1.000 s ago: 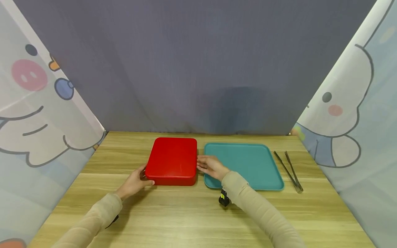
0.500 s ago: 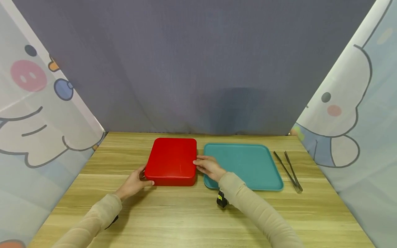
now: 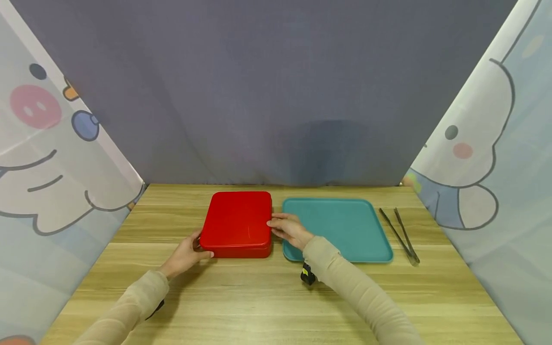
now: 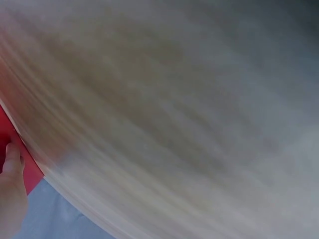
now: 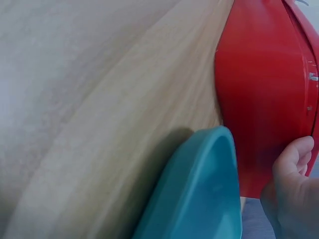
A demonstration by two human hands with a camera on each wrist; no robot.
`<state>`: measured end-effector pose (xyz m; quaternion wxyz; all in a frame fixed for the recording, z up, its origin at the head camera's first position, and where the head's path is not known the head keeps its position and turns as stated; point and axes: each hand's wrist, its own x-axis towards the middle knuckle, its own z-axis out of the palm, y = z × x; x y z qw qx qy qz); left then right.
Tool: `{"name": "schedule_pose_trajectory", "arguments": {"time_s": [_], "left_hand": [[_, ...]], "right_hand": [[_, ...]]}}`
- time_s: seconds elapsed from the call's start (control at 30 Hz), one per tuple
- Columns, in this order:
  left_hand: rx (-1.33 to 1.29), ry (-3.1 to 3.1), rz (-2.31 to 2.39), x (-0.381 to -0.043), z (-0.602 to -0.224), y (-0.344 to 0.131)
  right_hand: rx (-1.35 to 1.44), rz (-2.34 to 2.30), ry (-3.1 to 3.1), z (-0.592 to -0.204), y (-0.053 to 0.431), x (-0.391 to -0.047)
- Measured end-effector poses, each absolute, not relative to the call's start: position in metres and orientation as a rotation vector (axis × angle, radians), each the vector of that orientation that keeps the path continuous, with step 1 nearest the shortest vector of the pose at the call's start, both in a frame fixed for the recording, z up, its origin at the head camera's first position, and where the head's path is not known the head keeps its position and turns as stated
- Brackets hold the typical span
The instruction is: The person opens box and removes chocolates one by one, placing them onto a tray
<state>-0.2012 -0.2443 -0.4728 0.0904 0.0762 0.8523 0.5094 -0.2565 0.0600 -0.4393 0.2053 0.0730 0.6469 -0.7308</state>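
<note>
A red square box (image 3: 239,252) with a red lid (image 3: 237,218) sits on the table, left of the middle. My left hand (image 3: 185,256) grips the box at its near left corner, thumb along the front and fingers at the left side. At the right edge my right hand (image 3: 293,231) pinches the lid, its thumb at the rim. A thin seam parts lid and box towards the front right. In the right wrist view, the thumb and fingertips (image 5: 301,147) meet the lid's edge. The left wrist view shows only part of the hand against the red side.
A teal tray (image 3: 340,230) lies just right of the box, partly beneath the right wrist. Beyond it lie metal tongs (image 3: 403,237), their arms spread apart. A grey curtain (image 3: 276,96) hangs behind the wooden table (image 3: 241,302), with printed cartoon sheets on both sides.
My right thumb has moved from beside the box onto the lid's right edge. A slight gap now shows under the lid at the front right. The left hand has kept its hold.
</note>
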Motion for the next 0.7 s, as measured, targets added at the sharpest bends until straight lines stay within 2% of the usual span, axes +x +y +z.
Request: {"name": "schedule_pose_trajectory", "arguments": {"time_s": [0.27,0.6,0.7], "left_hand": [[0.229,2.498,1.512,-0.2,-0.466,-0.247],[0.416,2.462,1.534,-0.205,-0.457,-0.264],[0.395,2.497,1.546,-0.21,-0.455,-0.266]], "right_hand": [[0.228,-2.039,1.796,-0.442,0.059,-0.256],[0.215,-2.037,1.791,-0.442,0.061,-0.256],[0.207,-2.032,1.79,-0.443,0.062,-0.257]]}}
